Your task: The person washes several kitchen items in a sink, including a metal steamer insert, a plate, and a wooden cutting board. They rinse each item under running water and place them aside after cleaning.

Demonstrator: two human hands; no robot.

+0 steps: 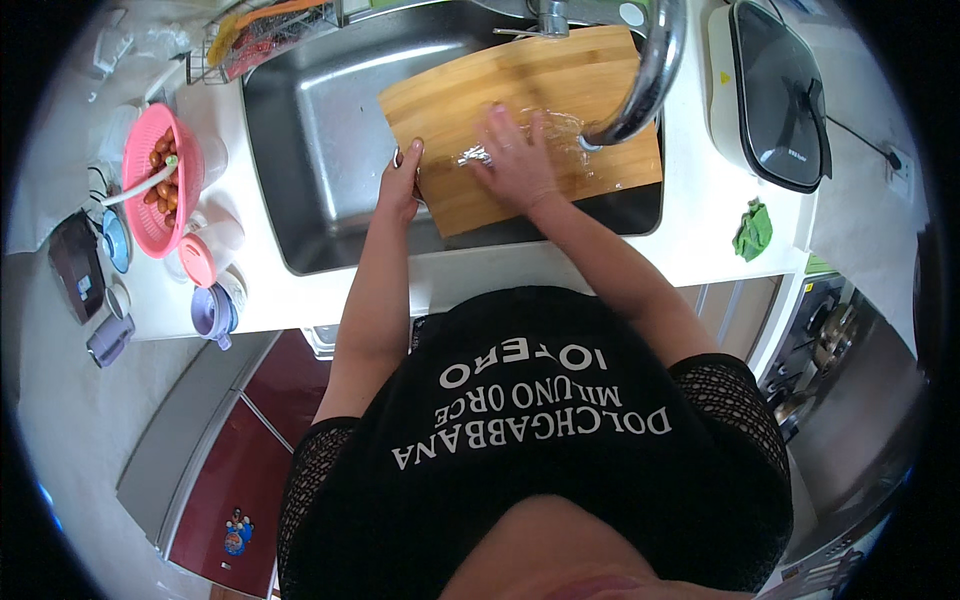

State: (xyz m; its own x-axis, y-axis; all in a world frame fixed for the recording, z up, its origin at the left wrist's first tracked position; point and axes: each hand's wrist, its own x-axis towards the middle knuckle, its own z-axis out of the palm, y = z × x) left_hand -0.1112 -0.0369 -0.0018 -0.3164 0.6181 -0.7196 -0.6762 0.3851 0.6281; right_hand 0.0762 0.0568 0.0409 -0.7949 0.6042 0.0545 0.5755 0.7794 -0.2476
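A wooden cutting board (600, 67) lies slantwise over the right part of the stainless steel sink (322, 135). My left hand (401, 180) grips the board's left edge, thumb on top and the other fingers hidden beneath. A small shiny metal piece shows at that hand; I cannot tell whether it is a ring or part of the board. Flat on the board's wet face rests my right hand (517, 161), its fingers apart. Water glistens around it. The curved chrome faucet spout (664, 75) arches over the board, its mouth just right of my right hand.
On the left counter stand a pink basket (187, 214) of small reddish-brown fruits, a pink-lidded container (199, 259) and a purple cup (210, 311). Rightward are an air-fryer-like appliance (780, 97) and a crumpled green cloth (754, 230). A wire rack (270, 45) borders the sink's back left.
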